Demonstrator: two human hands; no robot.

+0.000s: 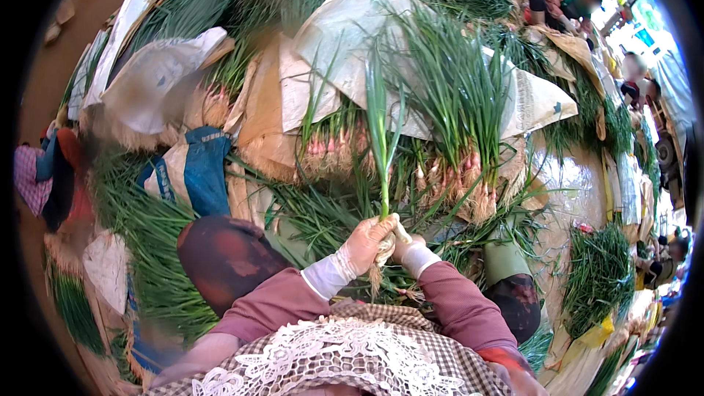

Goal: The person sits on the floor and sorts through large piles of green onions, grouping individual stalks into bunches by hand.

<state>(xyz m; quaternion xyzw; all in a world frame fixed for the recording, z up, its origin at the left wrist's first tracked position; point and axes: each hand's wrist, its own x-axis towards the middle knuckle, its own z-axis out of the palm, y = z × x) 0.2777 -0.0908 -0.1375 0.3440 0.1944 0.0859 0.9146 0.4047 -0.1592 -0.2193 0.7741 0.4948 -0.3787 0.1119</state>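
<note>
In front of my lap I hold one green garlic plant upright, its long leaves pointing away and its stringy roots hanging below my hands. My left hand is closed round the lower stem. Against its other side, my right hand is closed too, with a pale strip of outer skin between the hands; its fingertips are partly hidden. Just beyond stands a bunch of green garlic with pinkish stems and shaggy roots. A second, shorter row leans against white sacking to the left.
Cut leaves litter the ground around my knees. A blue and white sack lies left, near a large leaf heap. More greens are piled right, by a wet plastic sheet. Other people crouch at the far right.
</note>
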